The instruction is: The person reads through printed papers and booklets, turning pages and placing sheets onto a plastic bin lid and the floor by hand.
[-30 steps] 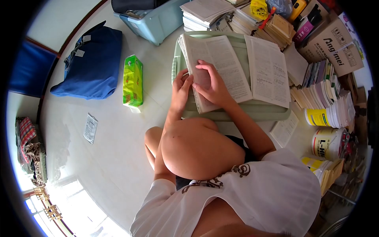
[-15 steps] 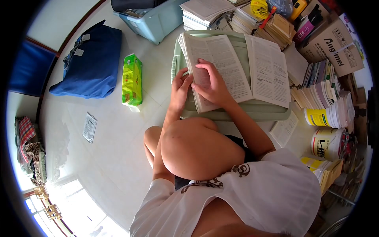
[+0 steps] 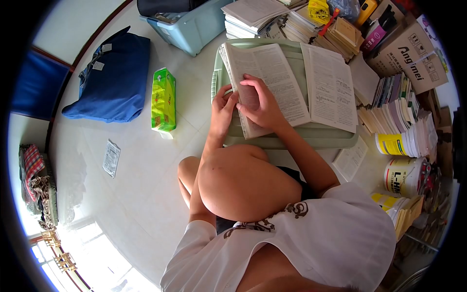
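A thick open book (image 3: 276,80) with printed pages lies on the pale green lid of a storage box (image 3: 292,141). My left hand (image 3: 223,109) is closed on the book's left edge, where the pages form a thick stack. Over the left-hand page, my right hand (image 3: 266,108) rests with its fingers curved and apart. Its thumb reaches toward my left fingertips, and its index finger touches the paper near the edge. Loose printed sheets (image 3: 331,90) with handwritten marks lie to the right of the book, partly over the lid's rim.
Stacks of books (image 3: 248,17) stand behind the lid, with more books (image 3: 391,104), a cardboard box (image 3: 406,58) and white buckets (image 3: 401,176) at the right. A green tissue pack (image 3: 163,102), blue bag (image 3: 114,78) and blue bin (image 3: 194,29) are on the floor to the left.
The view has shifted very slightly. Both hands keep almost the same place on the book, and the pages look unchanged.
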`<state>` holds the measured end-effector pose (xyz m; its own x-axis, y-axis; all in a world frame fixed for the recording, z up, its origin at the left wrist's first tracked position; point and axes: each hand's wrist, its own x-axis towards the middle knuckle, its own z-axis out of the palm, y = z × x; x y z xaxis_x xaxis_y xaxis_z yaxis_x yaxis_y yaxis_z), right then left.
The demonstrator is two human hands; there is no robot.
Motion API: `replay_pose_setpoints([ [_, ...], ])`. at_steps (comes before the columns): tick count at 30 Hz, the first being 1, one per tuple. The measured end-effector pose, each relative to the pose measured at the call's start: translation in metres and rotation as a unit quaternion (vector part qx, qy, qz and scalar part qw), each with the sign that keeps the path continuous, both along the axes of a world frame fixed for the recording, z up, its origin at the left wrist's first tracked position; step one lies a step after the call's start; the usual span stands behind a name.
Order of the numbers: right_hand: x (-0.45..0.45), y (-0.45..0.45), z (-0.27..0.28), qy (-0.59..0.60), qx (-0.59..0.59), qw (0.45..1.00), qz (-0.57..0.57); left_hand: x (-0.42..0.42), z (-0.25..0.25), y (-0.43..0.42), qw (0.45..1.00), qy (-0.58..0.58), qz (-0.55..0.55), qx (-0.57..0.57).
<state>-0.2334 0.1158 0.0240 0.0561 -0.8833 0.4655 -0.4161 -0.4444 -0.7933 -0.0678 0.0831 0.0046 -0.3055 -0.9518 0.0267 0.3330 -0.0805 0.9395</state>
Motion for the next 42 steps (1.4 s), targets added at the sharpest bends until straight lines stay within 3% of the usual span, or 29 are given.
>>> replay_pose_setpoints([
  [36,0.0003,0.0011,0.0036,0.01,-0.007,1.0,0.003,0.0019,-0.0005,-0.0012,1.0,-0.019,-0.005,-0.02],
  [42,-0.0039,-0.002,-0.0044,-0.075,0.026,0.997,0.012,0.0005,-0.0004,-0.0007,1.0,-0.001,-0.003,0.003],
])
